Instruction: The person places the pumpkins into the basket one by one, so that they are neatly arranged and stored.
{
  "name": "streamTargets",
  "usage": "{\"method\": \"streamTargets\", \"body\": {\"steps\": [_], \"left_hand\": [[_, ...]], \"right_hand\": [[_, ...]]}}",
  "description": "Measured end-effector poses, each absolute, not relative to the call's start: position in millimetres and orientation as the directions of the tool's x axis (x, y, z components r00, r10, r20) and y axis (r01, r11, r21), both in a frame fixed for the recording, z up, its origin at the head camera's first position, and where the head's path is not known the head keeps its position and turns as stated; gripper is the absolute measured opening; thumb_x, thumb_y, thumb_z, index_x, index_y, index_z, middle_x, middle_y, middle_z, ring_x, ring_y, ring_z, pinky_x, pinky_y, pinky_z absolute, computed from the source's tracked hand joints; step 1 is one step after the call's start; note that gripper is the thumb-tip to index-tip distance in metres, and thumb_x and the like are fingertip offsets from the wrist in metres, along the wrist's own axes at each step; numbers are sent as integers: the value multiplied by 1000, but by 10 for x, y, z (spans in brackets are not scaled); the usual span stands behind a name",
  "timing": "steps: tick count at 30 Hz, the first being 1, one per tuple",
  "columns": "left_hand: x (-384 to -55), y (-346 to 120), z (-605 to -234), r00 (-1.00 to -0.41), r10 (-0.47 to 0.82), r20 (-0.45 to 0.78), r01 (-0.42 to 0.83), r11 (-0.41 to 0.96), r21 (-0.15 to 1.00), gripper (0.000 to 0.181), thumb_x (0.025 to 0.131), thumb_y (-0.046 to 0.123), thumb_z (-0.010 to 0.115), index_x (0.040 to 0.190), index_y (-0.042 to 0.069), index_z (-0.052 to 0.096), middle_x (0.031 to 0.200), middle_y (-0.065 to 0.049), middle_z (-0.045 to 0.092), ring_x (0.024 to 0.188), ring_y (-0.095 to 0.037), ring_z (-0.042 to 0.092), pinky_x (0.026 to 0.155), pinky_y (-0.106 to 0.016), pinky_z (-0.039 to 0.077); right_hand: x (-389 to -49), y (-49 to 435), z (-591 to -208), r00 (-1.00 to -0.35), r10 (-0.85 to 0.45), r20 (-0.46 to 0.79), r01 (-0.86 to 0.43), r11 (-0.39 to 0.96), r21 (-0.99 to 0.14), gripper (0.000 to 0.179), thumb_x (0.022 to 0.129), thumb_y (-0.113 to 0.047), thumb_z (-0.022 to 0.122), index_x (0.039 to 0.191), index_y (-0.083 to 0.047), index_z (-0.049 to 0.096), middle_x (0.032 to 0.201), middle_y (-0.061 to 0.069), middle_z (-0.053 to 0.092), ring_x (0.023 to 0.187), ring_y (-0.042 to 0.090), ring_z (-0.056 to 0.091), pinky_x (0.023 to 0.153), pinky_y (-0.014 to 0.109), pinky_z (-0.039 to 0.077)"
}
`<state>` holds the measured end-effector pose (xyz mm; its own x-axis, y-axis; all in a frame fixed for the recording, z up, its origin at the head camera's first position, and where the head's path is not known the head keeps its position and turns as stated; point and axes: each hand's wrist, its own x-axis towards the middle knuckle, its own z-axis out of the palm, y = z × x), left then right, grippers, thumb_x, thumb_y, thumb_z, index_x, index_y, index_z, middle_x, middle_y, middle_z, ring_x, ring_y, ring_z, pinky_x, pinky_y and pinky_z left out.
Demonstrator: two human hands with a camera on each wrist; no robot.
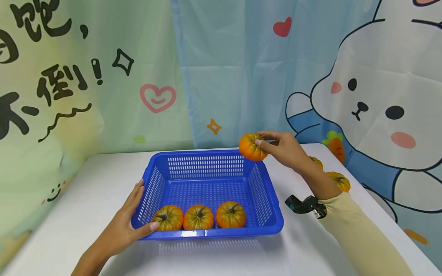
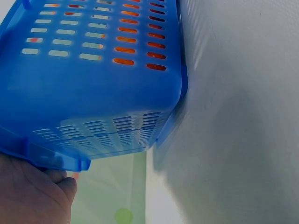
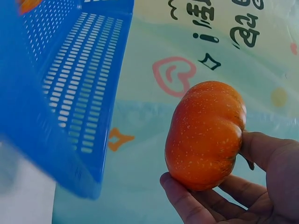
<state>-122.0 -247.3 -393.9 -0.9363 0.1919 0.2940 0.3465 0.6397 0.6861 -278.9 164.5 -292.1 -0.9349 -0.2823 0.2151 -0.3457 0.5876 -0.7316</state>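
A blue plastic basket (image 1: 207, 232) with slotted walls sits on the table. My left hand (image 1: 119, 224) grips its left rim, thumb lying over the front left corner; in the left wrist view the hand (image 2: 35, 193) is under the rim, fingertips partly hidden. Three orange-green pumpkins (image 1: 199, 217) are lined up inside along the basket's front wall. My right hand (image 1: 284, 149) holds another small pumpkin (image 1: 253, 147) between thumb and fingers, above the basket's back right corner. Its orange underside (image 3: 205, 135) and curved stem show in the right wrist view.
Two more pumpkins (image 1: 339, 181) lie on the white table (image 1: 114, 172) to the right, partly behind the right forearm. A black wrist device (image 1: 305, 205) is strapped on that arm. Behind the table hangs a printed curtain (image 1: 228, 96).
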Motion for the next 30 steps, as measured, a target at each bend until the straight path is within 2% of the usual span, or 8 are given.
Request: {"method": "streamTargets", "body": {"steps": [6, 17, 30], "left_hand": [[-1220, -2465, -3931, -938, 191, 289, 342, 640, 687, 99, 81, 29, 75, 154, 1, 15, 163, -7, 3, 144, -44, 8, 101, -73, 19], [-1214, -2473, -3936, -935, 193, 296, 348, 649, 677, 99, 81, 29, 75, 154, 0, 16, 163, -7, 4, 144, -45, 10, 101, -74, 21], [-1211, -2468, -3928, -939, 187, 290, 339, 655, 675, 99, 81, 30, 76, 154, 1, 16, 163, -6, 4, 144, -45, 10, 100, -73, 21]], "right_hand": [[-2820, 1475, -2897, -926, -323, 195, -354, 569, -742, 52, 96, -33, 61, 137, -2, 55, 129, 18, 59, 110, 33, 62, 93, 48, 49], [-2822, 1195, -2924, -881, -405, 243, -436, 499, -749, 47, 95, -27, 65, 134, -1, 58, 123, 18, 62, 101, 29, 66, 82, 40, 56], [-2843, 812, -3019, -857, -468, 217, -438, 440, -784, 44, 93, -25, 67, 129, -1, 61, 120, 15, 62, 99, 26, 67, 74, 33, 57]]}}
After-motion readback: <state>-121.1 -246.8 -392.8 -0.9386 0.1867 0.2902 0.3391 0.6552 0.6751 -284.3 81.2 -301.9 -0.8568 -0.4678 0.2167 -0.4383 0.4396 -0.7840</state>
